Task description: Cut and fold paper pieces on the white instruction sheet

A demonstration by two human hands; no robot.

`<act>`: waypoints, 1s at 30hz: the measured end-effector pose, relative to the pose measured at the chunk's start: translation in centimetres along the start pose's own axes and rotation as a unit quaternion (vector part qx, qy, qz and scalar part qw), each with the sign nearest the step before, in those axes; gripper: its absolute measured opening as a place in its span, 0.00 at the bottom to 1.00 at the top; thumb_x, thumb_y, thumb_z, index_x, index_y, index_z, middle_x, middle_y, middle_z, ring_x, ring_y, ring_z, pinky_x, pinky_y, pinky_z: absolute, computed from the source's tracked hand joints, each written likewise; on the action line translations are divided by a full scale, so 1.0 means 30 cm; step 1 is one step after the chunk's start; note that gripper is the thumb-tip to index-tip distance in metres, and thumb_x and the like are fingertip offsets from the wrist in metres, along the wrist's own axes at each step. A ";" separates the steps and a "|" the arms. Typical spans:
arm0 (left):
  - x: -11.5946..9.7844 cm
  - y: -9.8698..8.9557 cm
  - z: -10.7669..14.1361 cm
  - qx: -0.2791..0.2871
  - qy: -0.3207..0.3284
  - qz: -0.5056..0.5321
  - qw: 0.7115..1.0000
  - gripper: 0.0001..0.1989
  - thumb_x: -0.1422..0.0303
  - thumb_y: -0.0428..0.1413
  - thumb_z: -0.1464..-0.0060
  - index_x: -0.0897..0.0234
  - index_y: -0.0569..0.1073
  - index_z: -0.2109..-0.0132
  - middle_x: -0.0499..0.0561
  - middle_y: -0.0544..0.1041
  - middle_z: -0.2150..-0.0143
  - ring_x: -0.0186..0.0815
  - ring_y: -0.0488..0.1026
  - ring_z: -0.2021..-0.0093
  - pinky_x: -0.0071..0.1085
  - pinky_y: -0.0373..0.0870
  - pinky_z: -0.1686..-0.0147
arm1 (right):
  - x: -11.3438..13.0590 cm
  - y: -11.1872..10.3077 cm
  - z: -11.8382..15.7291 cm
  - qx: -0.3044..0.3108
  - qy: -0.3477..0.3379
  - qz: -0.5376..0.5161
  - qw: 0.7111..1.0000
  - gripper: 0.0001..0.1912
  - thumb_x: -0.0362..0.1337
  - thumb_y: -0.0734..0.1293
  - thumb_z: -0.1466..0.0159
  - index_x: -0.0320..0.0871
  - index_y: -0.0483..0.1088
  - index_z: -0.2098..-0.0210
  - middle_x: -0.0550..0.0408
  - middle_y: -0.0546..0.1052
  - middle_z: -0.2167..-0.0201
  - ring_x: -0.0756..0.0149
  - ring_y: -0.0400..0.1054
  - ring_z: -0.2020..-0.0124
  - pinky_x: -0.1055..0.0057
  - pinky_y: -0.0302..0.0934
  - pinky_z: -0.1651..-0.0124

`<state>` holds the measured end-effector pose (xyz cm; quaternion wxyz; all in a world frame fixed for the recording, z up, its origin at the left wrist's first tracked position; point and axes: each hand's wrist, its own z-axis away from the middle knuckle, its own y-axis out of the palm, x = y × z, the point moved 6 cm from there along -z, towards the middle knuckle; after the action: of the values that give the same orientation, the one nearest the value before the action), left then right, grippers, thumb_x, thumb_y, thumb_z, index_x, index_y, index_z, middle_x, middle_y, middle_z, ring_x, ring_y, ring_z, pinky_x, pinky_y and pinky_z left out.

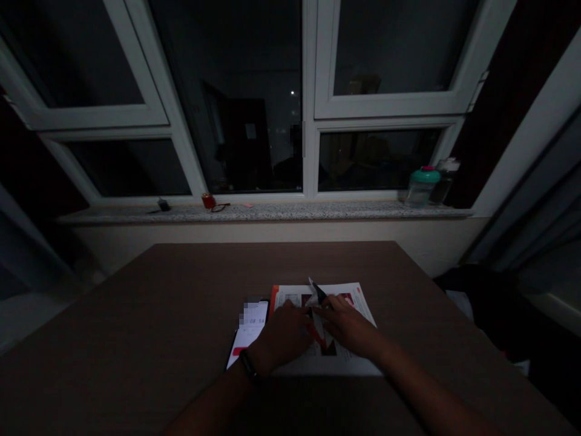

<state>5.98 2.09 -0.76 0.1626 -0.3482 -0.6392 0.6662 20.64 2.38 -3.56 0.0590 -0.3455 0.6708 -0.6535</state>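
Both my hands are over an open-faced printed booklet or sheet (336, 366) with an orange-red left edge. My left hand (290, 330), a dark band on its wrist, has its fingers curled in at the middle of the page. My right hand (347, 324) meets it there with bent fingers. Between them a narrow pointed piece (316, 290), pale at the tip and dark lower down, sticks up toward the window. A red strip (316, 334) shows below the fingertips. Dim light hides what exactly each hand pinches.
A lit phone (251, 327) lies left of the page on the brown table (181, 315). Behind, the speckled sill (281, 211) bears a small red jar (208, 201), a dark little bottle (163, 204) and a teal-lidded container (422, 186). Dark cloth hangs at the right.
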 end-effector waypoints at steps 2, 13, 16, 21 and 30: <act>0.007 -0.001 -0.004 -0.011 0.003 0.007 1.000 0.07 0.68 0.60 0.43 0.60 0.79 0.58 0.52 0.75 0.45 0.48 0.69 0.48 0.43 0.67 0.48 | -0.001 0.000 -0.001 -0.005 -0.002 0.000 1.000 0.27 0.32 0.62 0.33 0.53 0.63 0.36 0.48 0.67 0.48 0.53 0.59 0.48 0.56 0.57 0.44; 0.031 0.017 -0.012 -0.017 0.009 0.032 0.999 0.10 0.72 0.61 0.47 0.59 0.79 0.57 0.53 0.71 0.40 0.46 0.67 0.42 0.45 0.62 0.41 | -0.021 0.020 -0.003 -0.016 -0.002 0.008 1.000 0.26 0.33 0.63 0.33 0.53 0.64 0.37 0.49 0.67 0.49 0.53 0.59 0.49 0.56 0.57 0.45; 0.047 0.019 -0.013 -0.032 -0.007 0.054 0.998 0.12 0.70 0.62 0.49 0.59 0.79 0.55 0.54 0.71 0.41 0.45 0.67 0.42 0.42 0.63 0.42 | -0.020 0.019 -0.001 -0.010 -0.001 0.005 1.000 0.26 0.32 0.63 0.34 0.54 0.64 0.37 0.49 0.67 0.49 0.53 0.59 0.48 0.55 0.56 0.44; 0.031 0.002 -0.009 -0.039 -0.002 0.044 0.998 0.12 0.71 0.60 0.46 0.59 0.79 0.54 0.54 0.71 0.42 0.46 0.67 0.42 0.44 0.61 0.40 | -0.008 0.003 0.002 -0.015 0.000 -0.002 1.000 0.26 0.32 0.63 0.33 0.54 0.64 0.37 0.49 0.67 0.49 0.54 0.59 0.48 0.57 0.56 0.45; 0.010 0.007 0.000 -0.023 0.001 0.022 1.000 0.12 0.73 0.58 0.46 0.64 0.76 0.53 0.57 0.71 0.42 0.47 0.66 0.42 0.44 0.60 0.39 | 0.001 -0.003 -0.001 -0.009 0.004 0.008 1.000 0.27 0.32 0.63 0.34 0.54 0.63 0.36 0.48 0.67 0.49 0.54 0.59 0.48 0.56 0.57 0.45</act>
<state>5.83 2.27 -1.03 0.1408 -0.3662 -0.6465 0.6543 20.63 2.41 -3.46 0.0584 -0.3375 0.6798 -0.6485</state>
